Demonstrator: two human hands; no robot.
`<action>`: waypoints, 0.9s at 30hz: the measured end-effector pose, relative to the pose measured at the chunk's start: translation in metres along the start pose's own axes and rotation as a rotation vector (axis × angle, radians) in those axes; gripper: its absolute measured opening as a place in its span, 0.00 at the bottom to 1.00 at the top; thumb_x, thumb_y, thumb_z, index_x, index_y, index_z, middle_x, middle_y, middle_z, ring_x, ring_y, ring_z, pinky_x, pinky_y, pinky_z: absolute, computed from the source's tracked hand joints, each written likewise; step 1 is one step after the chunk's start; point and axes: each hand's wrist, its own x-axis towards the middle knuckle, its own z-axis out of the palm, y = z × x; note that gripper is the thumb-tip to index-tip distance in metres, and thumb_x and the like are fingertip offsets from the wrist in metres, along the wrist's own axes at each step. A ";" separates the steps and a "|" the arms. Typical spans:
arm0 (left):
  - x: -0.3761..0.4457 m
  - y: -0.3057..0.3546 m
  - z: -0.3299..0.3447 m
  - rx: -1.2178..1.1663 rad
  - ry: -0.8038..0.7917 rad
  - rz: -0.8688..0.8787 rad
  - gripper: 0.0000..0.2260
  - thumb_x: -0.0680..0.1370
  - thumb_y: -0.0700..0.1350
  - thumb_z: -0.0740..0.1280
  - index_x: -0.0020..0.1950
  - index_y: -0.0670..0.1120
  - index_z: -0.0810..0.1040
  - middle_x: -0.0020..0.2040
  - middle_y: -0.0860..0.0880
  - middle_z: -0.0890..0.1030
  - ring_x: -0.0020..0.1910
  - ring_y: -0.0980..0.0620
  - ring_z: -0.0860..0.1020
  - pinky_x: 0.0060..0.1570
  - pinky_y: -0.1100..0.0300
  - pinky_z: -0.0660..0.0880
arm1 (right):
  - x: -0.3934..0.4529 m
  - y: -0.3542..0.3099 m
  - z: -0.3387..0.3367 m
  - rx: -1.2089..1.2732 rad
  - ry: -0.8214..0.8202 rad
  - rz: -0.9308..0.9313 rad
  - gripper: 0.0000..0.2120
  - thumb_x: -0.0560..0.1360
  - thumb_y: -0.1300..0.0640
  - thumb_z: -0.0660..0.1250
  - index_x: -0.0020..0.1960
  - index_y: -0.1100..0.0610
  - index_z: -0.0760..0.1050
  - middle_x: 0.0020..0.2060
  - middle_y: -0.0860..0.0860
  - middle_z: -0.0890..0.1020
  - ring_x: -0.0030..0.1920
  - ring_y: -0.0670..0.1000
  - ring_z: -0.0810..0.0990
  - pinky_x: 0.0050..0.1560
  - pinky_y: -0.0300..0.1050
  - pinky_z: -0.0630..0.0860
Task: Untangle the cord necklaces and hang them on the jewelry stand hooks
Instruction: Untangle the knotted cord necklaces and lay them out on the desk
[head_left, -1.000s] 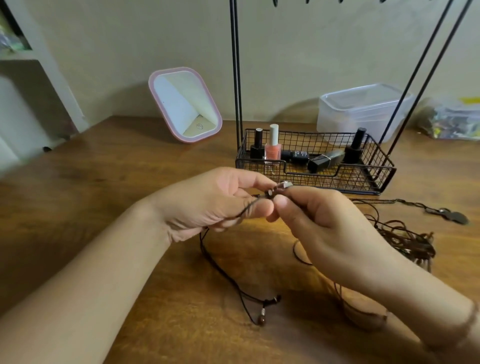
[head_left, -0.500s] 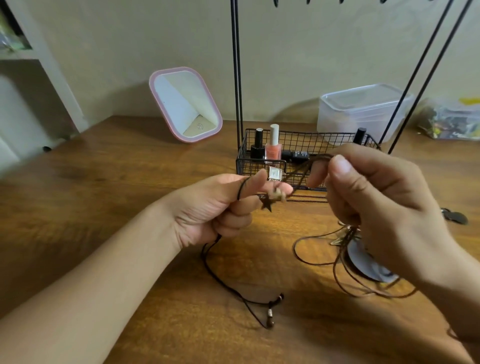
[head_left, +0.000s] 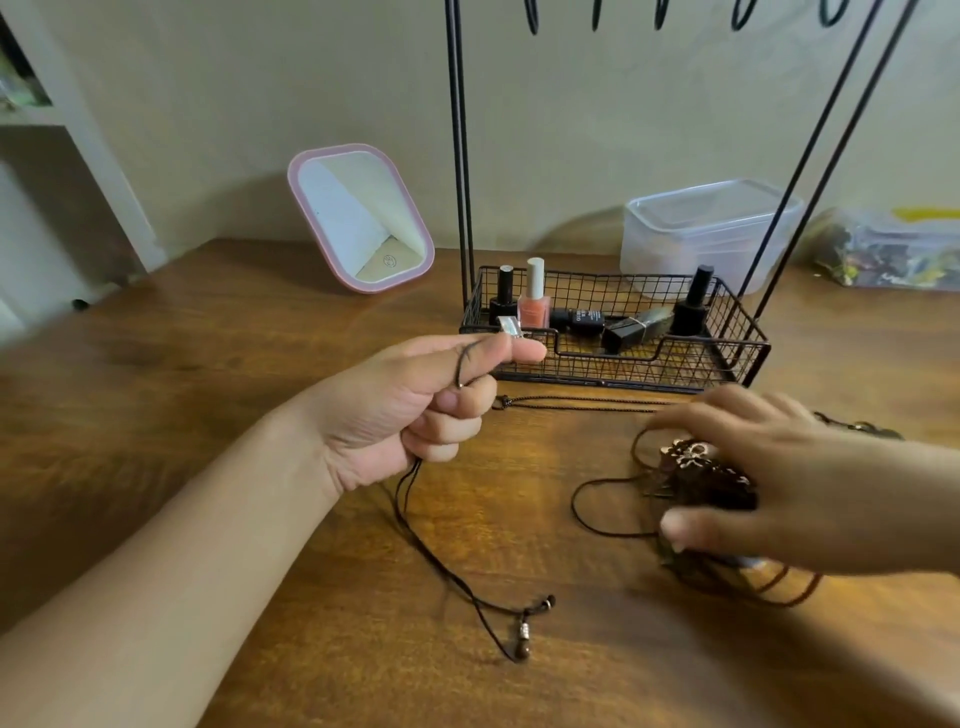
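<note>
Right now, closest to us, the beaded ends (head_left: 524, 631) of one dark cord necklace (head_left: 441, 564) lie on the wooden table (head_left: 208, 415). That cord runs up into the left hand (head_left: 410, 410), which pinches it between thumb and finger, with a small silver charm (head_left: 509, 327) sticking up at the fingertips. This one looks pulled free from the others. Over to the side, the right hand (head_left: 789, 483) is spread wide, fingers loose, coming down over the tangled pile of necklaces (head_left: 696, 483); it is blurry, so I cannot tell if it grips anything. One more thin cord (head_left: 576, 405) lies stretched out just behind. Farther back is the wire basket (head_left: 737, 358) of the jewelry stand, with nail polish bottles (head_left: 534, 296) inside. Way up top, the hooks (head_left: 660, 13) have nothing on them that I can see. So no necklace is hung yet, and most of the job seems left. A pink mirror (head_left: 361, 218) and a plastic box (head_left: 711, 228) sit by the wall.
</note>
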 end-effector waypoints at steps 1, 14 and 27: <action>0.000 0.001 0.000 -0.013 0.015 0.009 0.24 0.75 0.55 0.68 0.68 0.46 0.78 0.30 0.54 0.62 0.26 0.59 0.57 0.24 0.64 0.51 | 0.000 -0.010 0.005 -0.059 -0.068 0.015 0.44 0.55 0.13 0.42 0.69 0.26 0.43 0.65 0.32 0.53 0.68 0.42 0.56 0.70 0.50 0.67; -0.014 0.015 0.018 -0.244 -0.026 0.261 0.22 0.79 0.53 0.61 0.71 0.44 0.73 0.32 0.53 0.63 0.25 0.58 0.56 0.23 0.65 0.53 | -0.011 -0.096 0.040 -0.060 0.389 -0.339 0.33 0.71 0.23 0.44 0.67 0.39 0.66 0.64 0.40 0.72 0.62 0.50 0.73 0.52 0.53 0.78; -0.003 0.011 0.054 -0.432 0.174 0.411 0.13 0.84 0.45 0.55 0.65 0.44 0.72 0.33 0.50 0.72 0.23 0.57 0.65 0.22 0.66 0.61 | 0.028 -0.096 0.039 1.512 -0.179 -0.479 0.29 0.70 0.51 0.76 0.67 0.56 0.71 0.39 0.57 0.82 0.41 0.55 0.81 0.49 0.50 0.75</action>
